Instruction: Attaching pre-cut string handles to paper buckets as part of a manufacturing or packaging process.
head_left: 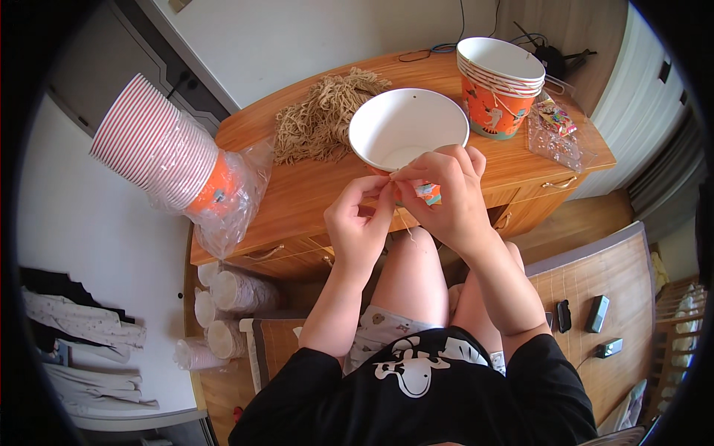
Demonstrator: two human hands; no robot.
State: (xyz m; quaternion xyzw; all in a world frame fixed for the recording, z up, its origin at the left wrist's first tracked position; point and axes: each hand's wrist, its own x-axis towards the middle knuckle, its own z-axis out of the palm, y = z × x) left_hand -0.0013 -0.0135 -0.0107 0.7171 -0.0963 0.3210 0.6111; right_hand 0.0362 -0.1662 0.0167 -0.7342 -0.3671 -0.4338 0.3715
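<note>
Fingers [388, 186] of left hand [358, 227] and right hand [445, 195] pinch thin string at rim of white bucket [405, 130], held over desk [312, 189] front edge. Twine pile [320, 115] just behind-left; bucket stack [497, 85] right; bare wood between.

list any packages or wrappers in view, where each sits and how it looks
Clear plastic bag: desk's left end, crumpled round a long sleeve of red-striped paper cups.
Clear plastic packet: desk's right end beside the stack of orange paper buckets, flat, with colourful small items inside.
No screens or signs visible.
</note>
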